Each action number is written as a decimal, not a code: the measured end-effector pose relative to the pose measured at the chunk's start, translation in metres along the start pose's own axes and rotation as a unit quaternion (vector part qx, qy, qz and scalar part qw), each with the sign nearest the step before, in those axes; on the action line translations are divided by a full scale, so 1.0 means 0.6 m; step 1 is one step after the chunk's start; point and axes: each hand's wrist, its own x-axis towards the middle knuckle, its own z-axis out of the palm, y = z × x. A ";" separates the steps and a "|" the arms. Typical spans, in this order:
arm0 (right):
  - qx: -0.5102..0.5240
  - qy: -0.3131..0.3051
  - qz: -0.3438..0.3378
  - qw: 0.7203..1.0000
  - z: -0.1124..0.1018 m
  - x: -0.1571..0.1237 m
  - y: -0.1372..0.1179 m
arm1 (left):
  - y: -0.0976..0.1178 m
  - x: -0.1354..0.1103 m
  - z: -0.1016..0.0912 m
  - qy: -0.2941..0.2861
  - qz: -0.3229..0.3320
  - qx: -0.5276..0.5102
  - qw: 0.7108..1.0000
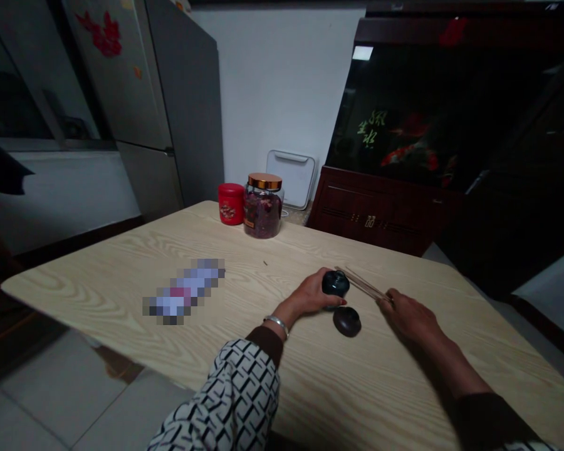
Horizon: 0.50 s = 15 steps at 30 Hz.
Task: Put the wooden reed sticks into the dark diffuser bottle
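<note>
My left hand (pixel 313 293) is closed around a small, glossy, dark round pot (pixel 335 284) on the right half of the table. Just below the pot, a dark brown rounded piece (pixel 346 322), like a lid or base, lies on the wood. Several thin wooden sticks (pixel 364 285) are gripped in my right hand (pixel 411 315), their far ends pointing left and reaching beside the pot. Whether the stick tips touch the pot I cannot tell. The inside of the pot is hidden from this angle.
Pale wood-grain table (pixel 244 294) with a pixelated flat item (pixel 185 293) at left. Toward the back stand a red canister (pixel 231 205) and a glass jar (pixel 263 213) with a copper-coloured lid. Beyond are a fridge (pixel 188 94), a white panel (pixel 291 178) and a fish tank (pixel 404 113).
</note>
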 end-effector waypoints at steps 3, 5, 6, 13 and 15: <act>-0.037 0.026 -0.042 0.998 0.019 -0.023 -0.002 | -0.005 0.002 0.001 0.003 -0.001 0.000 1.000; -0.050 0.052 -0.069 0.995 0.005 -0.030 -0.011 | -0.009 0.003 0.002 0.004 -0.002 -0.004 1.000; -0.039 0.059 -0.081 0.994 -0.006 -0.033 -0.018 | -0.010 0.004 0.003 0.002 0.001 -0.007 1.000; 0.150 -0.067 -0.200 0.966 -0.058 -0.084 -0.116 | -0.014 0.006 0.002 0.003 0.024 -0.011 1.000; 0.127 -0.085 -0.212 0.965 -0.054 -0.094 -0.139 | -0.012 0.005 0.001 0.001 0.023 -0.006 1.000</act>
